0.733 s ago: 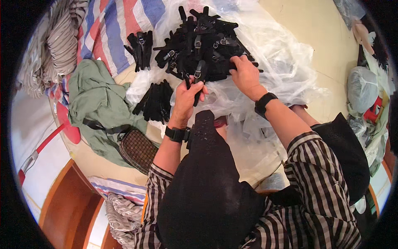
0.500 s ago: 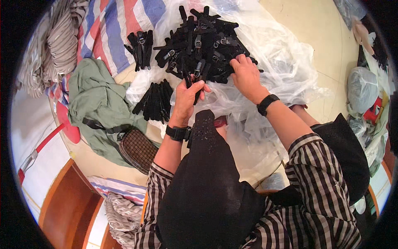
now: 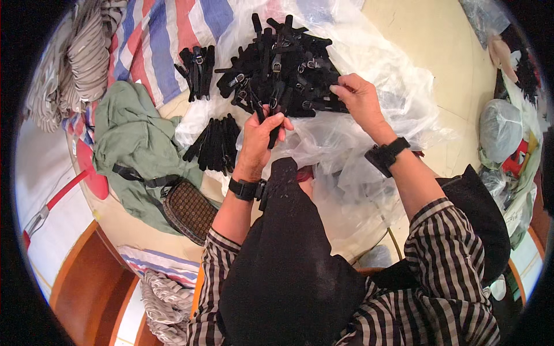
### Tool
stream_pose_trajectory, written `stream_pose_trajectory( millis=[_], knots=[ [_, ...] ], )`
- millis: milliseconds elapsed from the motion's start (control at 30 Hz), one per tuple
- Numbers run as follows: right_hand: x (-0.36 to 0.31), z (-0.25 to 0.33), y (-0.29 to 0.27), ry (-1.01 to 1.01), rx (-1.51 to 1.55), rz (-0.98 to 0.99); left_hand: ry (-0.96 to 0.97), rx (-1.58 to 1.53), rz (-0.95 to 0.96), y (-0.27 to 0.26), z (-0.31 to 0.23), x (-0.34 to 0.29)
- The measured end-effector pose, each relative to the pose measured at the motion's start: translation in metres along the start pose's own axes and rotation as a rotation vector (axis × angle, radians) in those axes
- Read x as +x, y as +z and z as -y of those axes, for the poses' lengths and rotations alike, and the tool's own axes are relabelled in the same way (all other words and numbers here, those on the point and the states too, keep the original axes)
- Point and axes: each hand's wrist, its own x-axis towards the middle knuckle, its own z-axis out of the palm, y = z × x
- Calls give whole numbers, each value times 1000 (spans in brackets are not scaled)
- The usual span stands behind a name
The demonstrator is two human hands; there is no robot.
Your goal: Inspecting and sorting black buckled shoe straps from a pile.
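A heap of short black straps with silver buckles (image 3: 277,66) lies on clear plastic sheeting. My left hand (image 3: 259,138), at the near edge of the heap, is closed round a few of these buckle straps (image 3: 274,128), which stick out past the thumb. Thumb and fingers of my right hand (image 3: 360,104) pinch together at the right side of the heap, on what looks like a black strap partly hidden by the fingers. Left of the heap lie two separate bunches: one of buckle straps (image 3: 198,74), and a nearer, fanned one of black straps (image 3: 213,144).
Clear plastic sheeting (image 3: 398,86) spreads over the tiled floor. To the left are a green cloth (image 3: 130,127), a brown patterned pouch (image 3: 189,212) and a striped woven sheet (image 3: 164,46). Grey bundles (image 3: 89,66) lie at the far left, plastic-wrapped bundles (image 3: 501,130) at the right.
My right hand has shifted right and slightly toward me along the heap's edge, and its wrist has turned. My left hand stays in place with its straps.
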Motion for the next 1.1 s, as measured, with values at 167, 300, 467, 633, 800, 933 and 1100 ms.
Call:
stream_pose_trajectory(
  millis=[167,300,467,633,800,933,1100],
  knots=[
    [5,15,-18,307,521,93,-1,-93,80,10,-12,0],
    [-2,34,-17,372,672,82,-6,-99,98,15,-24,-2],
    [-5,22,-14,452,723,37,-23,-142,85,18,-28,-5],
    [-8,3,-15,410,495,-101,-44,-173,111,9,-22,-1],
    [-9,22,-30,442,855,-216,-76,-194,94,15,-28,-4],
    [-9,38,-34,494,1109,-178,-56,-210,100,17,-36,-5],
    [-16,43,-23,519,1372,-113,-31,-233,88,25,-40,-1]
  ],
)
